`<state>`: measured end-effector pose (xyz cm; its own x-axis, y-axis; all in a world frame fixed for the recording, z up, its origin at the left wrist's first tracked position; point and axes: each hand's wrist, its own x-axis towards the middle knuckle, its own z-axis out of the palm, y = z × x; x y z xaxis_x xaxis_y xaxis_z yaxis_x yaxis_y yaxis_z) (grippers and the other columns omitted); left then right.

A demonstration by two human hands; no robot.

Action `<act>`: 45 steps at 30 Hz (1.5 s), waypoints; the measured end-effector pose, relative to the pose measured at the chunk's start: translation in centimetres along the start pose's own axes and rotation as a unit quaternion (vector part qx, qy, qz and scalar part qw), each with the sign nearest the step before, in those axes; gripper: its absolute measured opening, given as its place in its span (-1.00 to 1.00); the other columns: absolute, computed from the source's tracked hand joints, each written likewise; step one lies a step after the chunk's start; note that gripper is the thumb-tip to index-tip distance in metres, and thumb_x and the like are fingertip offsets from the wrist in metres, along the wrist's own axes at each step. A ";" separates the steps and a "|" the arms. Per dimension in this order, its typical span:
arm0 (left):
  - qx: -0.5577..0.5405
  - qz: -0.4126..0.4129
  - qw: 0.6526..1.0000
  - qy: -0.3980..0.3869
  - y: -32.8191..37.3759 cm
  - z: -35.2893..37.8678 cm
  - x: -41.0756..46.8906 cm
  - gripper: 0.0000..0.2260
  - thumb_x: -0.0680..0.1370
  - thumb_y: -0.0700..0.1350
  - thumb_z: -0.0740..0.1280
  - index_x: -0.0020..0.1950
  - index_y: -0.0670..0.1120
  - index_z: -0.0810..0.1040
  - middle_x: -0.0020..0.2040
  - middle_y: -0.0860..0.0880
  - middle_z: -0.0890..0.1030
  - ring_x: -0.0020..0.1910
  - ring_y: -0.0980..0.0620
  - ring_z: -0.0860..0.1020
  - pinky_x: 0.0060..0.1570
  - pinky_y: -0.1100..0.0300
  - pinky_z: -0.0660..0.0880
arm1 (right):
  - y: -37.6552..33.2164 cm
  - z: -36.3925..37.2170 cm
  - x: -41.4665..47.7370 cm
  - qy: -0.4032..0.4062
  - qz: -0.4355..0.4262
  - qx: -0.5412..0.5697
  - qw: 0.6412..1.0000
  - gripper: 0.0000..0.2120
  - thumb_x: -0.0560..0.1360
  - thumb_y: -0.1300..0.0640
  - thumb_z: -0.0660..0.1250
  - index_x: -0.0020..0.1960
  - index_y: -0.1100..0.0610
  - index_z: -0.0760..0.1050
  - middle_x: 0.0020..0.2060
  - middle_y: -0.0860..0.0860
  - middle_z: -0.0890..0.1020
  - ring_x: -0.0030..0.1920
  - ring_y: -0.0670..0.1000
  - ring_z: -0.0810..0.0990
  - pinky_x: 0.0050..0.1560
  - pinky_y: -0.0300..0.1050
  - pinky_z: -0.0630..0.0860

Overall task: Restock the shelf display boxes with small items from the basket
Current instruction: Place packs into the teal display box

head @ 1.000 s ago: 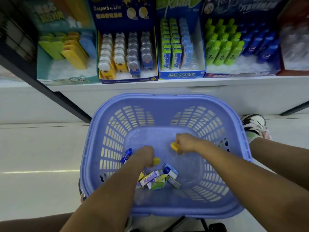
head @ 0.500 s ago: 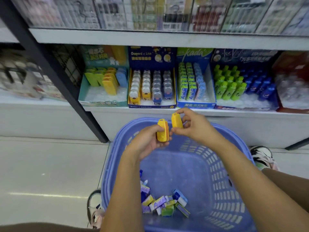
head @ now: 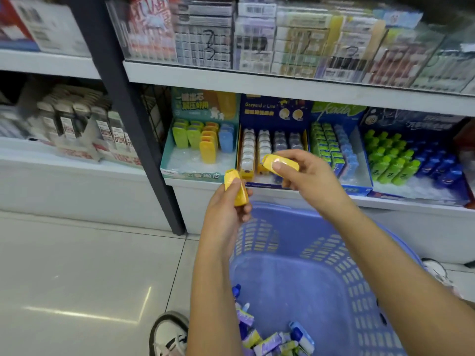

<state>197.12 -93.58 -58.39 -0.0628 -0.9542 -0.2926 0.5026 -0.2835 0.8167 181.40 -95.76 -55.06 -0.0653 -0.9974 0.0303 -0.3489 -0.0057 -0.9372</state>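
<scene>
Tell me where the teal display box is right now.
Head view: the teal display box sits left of centre on the lower shelf, between the dark post and the navy display box.

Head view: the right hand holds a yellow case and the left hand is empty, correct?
No. In the head view the left hand is not empty: it grips a second yellow case. The right hand does hold a yellow case.

Both bare forearms reach up from the bottom edge, hands raised, near each other, not touching. Left hand (head: 225,214) curls round a small yellow plastic case (head: 237,191), upright (thumb near its top). Right hand (head: 311,177) pinches a second yellow plastic case (head: 282,163) held sideways, thumb on its face.
</scene>
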 end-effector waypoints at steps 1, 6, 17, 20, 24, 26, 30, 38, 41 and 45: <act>-0.005 0.010 1.000 0.007 0.2 -0.4 0.1 -0.85 0.62 -0.09 0.19 -0.01 -0.12 0.50 -0.27 -0.04 0.54 -0.49 0.13 0.37 -0.54 0.33 0.27 | -0.5 0.4 0.7 0.014 -0.011 0.004 1.000 -0.82 0.45 0.12 0.42 0.05 0.10 0.56 -0.31 0.00 0.62 -0.47 -0.14 0.49 -0.42 -0.31 0.44; -0.004 0.047 0.998 0.030 0.8 -2.5 0.6 -0.85 0.61 -0.05 0.22 0.02 -0.04 0.56 -0.24 -0.01 0.63 -0.45 0.15 0.39 -0.46 0.33 0.34 | -3.2 3.3 4.3 -0.002 -0.046 0.009 0.999 -0.79 0.37 0.15 0.50 -0.01 0.13 0.61 -0.29 0.02 0.65 -0.52 -0.15 0.48 -0.49 -0.33 0.42; -0.003 0.063 0.990 0.126 0.3 -5.6 2.1 -0.83 0.60 -0.16 0.17 -0.08 -0.04 0.55 -0.30 0.02 0.54 -0.45 0.13 0.40 -0.43 0.25 0.35 | -4.3 8.3 7.6 0.004 -0.148 -0.186 0.971 -0.70 0.33 0.19 0.52 0.02 0.06 0.54 -0.14 -0.06 0.58 -0.20 -0.10 0.55 -0.15 -0.24 0.54; 0.063 0.071 0.987 0.133 -0.4 -6.5 2.1 -0.91 0.57 -0.14 0.24 -0.10 -0.05 0.52 -0.42 0.13 0.48 -0.46 0.16 0.39 -0.31 0.16 0.35 | -4.2 9.4 7.3 -0.014 -0.232 -0.261 0.937 -0.70 0.34 0.19 0.51 0.06 0.15 0.61 -0.08 0.02 0.64 -0.09 -0.01 0.59 0.00 -0.18 0.51; 0.109 0.096 0.976 0.162 -0.6 -7.2 2.1 -0.87 0.52 -0.09 0.35 0.05 -0.06 0.55 -0.39 0.12 0.48 -0.47 0.20 0.40 -0.30 0.24 0.41 | -3.7 10.4 7.8 -0.067 -0.286 -0.325 0.899 -0.69 0.40 0.21 0.46 0.14 0.21 0.61 0.09 0.14 0.61 0.13 0.09 0.56 0.19 -0.18 0.41; 0.115 0.109 0.972 0.176 -0.5 -7.5 2.1 -0.85 0.49 -0.07 0.39 0.04 -0.06 0.58 -0.36 0.10 0.49 -0.47 0.20 0.41 -0.36 0.34 0.42 | -3.5 10.5 8.3 -0.075 -0.283 -0.336 0.895 -0.68 0.41 0.23 0.45 0.15 0.23 0.60 0.09 0.16 0.59 0.14 0.11 0.55 0.20 -0.17 0.41; 0.115 0.133 0.968 0.178 -0.3 -8.1 2.0 -0.94 0.48 -0.02 0.41 -0.12 0.02 0.63 -0.43 0.17 0.48 -0.45 0.21 0.40 -0.39 0.43 0.41 | -2.9 10.4 8.5 -0.077 -0.283 -0.311 0.904 -0.69 0.38 0.26 0.47 0.11 0.26 0.61 0.04 0.19 0.60 0.08 0.12 0.56 0.14 -0.15 0.44; 0.103 0.135 0.975 0.145 0.3 -8.4 1.8 -0.88 0.56 -0.08 0.31 0.02 -0.10 0.57 -0.08 -0.07 0.65 -0.16 0.07 0.67 -0.17 0.25 0.59 | -2.2 11.1 8.5 -0.098 -0.281 -0.357 0.886 -0.80 0.49 0.25 0.36 0.00 0.39 0.59 -0.08 0.26 0.48 -0.16 0.00 0.36 -0.15 -0.33 0.22; 0.176 0.141 0.967 0.117 0.6 -8.4 1.6 -0.87 0.56 -0.09 0.31 0.06 -0.09 0.55 -0.08 -0.03 0.64 -0.13 0.07 0.64 -0.08 0.22 0.58 | -2.9 11.2 8.7 -0.107 -0.245 -0.352 0.897 -0.74 0.50 0.23 0.34 0.12 0.38 0.55 -0.06 0.17 0.44 -0.10 -0.01 0.40 -0.13 -0.28 0.29; 0.234 0.183 0.949 0.108 2.3 -8.2 1.2 -0.81 0.46 -0.18 0.44 -0.05 0.08 0.52 -0.09 0.00 0.64 -0.08 0.01 0.61 -0.02 0.15 0.56 | -4.3 10.7 8.2 -0.121 -0.239 -0.407 0.873 -0.69 0.52 0.12 0.32 0.23 0.20 0.55 0.18 0.11 0.43 0.13 0.06 0.47 0.11 -0.21 0.36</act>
<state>205.25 -94.64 -60.93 0.2454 -0.9694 -0.0006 0.0151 0.0032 0.9999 192.36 -104.66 -54.54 0.4352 -0.8813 0.1839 -0.8374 -0.4713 -0.2769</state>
